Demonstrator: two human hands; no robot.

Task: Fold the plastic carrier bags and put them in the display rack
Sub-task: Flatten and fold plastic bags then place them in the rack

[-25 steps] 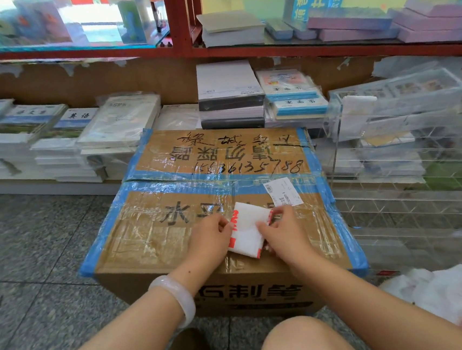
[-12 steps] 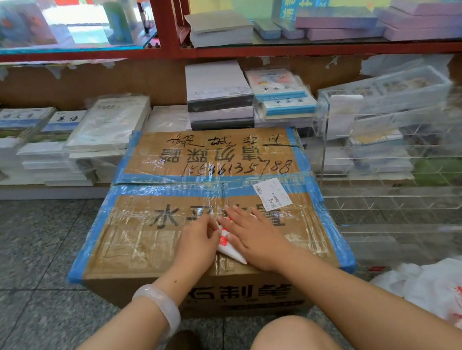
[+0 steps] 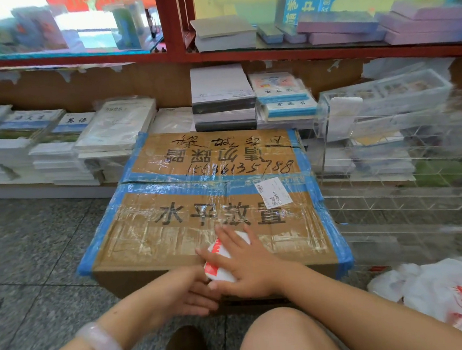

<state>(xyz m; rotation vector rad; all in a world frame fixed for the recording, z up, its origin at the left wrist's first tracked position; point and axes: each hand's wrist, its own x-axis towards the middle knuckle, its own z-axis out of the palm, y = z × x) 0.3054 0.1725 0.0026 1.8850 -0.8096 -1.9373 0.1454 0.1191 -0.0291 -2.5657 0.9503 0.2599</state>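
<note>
Both hands meet at the near edge of the taped cardboard box point(image 3: 210, 205). The right hand point(image 3: 247, 263) lies flat with straight fingers on the folded carrier bag point(image 3: 218, 260); the left hand point(image 3: 190, 291) sits under the edge, its grip unclear. If the bag slides off before it is caught, the folds would likely spring open. At 3 o'clock the clear display rack point(image 3: 400, 186) holds some stock; loose bags point(image 3: 447, 295) lie at 5 o'clock.
</note>
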